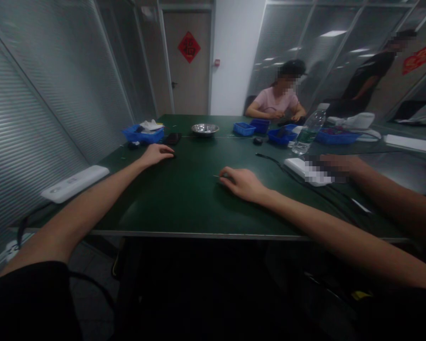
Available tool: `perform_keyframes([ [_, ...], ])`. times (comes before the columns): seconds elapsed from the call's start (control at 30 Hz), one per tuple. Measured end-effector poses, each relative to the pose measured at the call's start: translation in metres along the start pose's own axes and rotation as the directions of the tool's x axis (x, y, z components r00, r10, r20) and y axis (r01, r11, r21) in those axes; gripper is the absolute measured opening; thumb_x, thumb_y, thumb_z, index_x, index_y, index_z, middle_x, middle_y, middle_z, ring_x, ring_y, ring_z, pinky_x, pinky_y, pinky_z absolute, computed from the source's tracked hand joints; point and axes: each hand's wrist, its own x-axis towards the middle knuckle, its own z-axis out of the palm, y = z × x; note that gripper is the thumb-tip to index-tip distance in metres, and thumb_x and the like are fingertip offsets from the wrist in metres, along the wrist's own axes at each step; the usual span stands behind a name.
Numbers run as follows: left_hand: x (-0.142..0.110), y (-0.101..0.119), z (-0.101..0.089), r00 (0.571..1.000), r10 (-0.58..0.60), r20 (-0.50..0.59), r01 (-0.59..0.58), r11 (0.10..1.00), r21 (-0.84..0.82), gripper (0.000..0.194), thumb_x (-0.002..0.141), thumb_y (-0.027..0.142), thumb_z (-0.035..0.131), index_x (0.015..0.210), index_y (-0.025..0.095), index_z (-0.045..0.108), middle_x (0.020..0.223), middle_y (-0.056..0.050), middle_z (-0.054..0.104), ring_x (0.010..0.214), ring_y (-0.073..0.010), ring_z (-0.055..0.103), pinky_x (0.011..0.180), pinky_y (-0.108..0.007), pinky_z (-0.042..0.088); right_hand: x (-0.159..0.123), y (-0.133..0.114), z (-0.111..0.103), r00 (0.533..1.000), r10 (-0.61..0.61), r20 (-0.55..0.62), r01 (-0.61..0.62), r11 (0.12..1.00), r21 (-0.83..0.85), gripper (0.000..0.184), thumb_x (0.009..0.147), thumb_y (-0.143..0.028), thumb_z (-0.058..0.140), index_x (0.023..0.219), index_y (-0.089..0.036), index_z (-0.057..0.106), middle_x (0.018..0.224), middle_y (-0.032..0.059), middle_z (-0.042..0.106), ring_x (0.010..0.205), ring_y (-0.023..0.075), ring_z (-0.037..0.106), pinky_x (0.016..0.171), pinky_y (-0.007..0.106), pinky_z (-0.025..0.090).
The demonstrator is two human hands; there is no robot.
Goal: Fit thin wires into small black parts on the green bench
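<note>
R hand (244, 183) is pinching a thin thing (216, 176) over the green table (184, 199), can't tell what tbh. L hand (155, 155) is half curled at a small dark bit (174, 156), grip unclear. Metal bowl (205, 134) further back btwn them, blue tray (145, 138) to its L.

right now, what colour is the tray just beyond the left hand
Blue; the tray beyond the left hand shows best in the head view.

A green table (177, 203) carries a metal bowl (205, 134), blue trays (243, 132), a water bottle (306, 136) and white power strips (76, 183); a dark flat thing (173, 138), perhaps a phone, lies by the leftmost tray (145, 138).
</note>
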Motion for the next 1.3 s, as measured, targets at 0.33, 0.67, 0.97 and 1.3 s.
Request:
perform_keyframes([
  [0.33, -0.011, -0.048, -0.044, 0.991, -0.021, -0.130, 0.069, 0.923, 0.378, 0.023, 0.085, 0.035, 0.068, 0.097, 0.023, 0.084, 0.114, -0.012, 0.076, 0.105, -0.0281, 0.069, 0.096, -0.038, 0.048, 0.000, -0.001, -0.001, 1.000, 0.009, 0.015, -0.008, 1.000, -0.002, 0.027, 0.105, -0.042, 0.049, 0.121, -0.022, 0.061, 0.092, 0.0048, 0.071, 0.069, 0.0158, 0.057, 0.063, 0.027, 0.033],
  [0.67, -0.006, -0.043, -0.038, 0.985, -0.028, -0.170, 0.091, 0.924, 0.372, 0.020, 0.083, 0.030, 0.071, 0.094, 0.021, 0.084, 0.106, -0.012, 0.078, 0.103, -0.0321, 0.069, 0.099, -0.044, 0.047, 0.000, 0.001, 0.001, 1.000, -0.003, 0.001, 0.003, 1.000, -0.024, 0.027, 0.105, -0.041, 0.050, 0.121, -0.023, 0.061, 0.090, 0.0044, 0.071, 0.070, 0.0165, 0.058, 0.064, 0.027, 0.033],
  [0.97, -0.002, -0.041, -0.027, 0.964, -0.101, -0.245, 0.188, 0.911, 0.367, 0.011, 0.080, 0.027, 0.077, 0.083, 0.020, 0.084, 0.092, -0.013, 0.079, 0.104, -0.0365, 0.069, 0.099, -0.048, 0.048, -0.001, -0.001, 0.000, 1.000, -0.015, 0.006, 0.015, 1.000, -0.024, 0.027, 0.105, -0.041, 0.049, 0.121, -0.023, 0.061, 0.092, 0.0043, 0.071, 0.070, 0.0159, 0.058, 0.065, 0.027, 0.034],
  [1.3, -0.004, -0.011, -0.006, 0.992, 0.020, -0.127, -0.016, 0.999, 0.030, 0.018, 0.078, 0.035, 0.082, 0.089, 0.021, 0.084, 0.096, -0.008, 0.081, 0.094, -0.0269, 0.073, 0.095, -0.040, 0.054, 0.000, 0.001, 0.002, 1.000, -0.028, 0.003, 0.028, 0.999, -0.020, 0.028, 0.105, -0.042, 0.050, 0.122, -0.022, 0.060, 0.094, 0.0046, 0.072, 0.074, 0.0173, 0.061, 0.067, 0.027, 0.037],
])
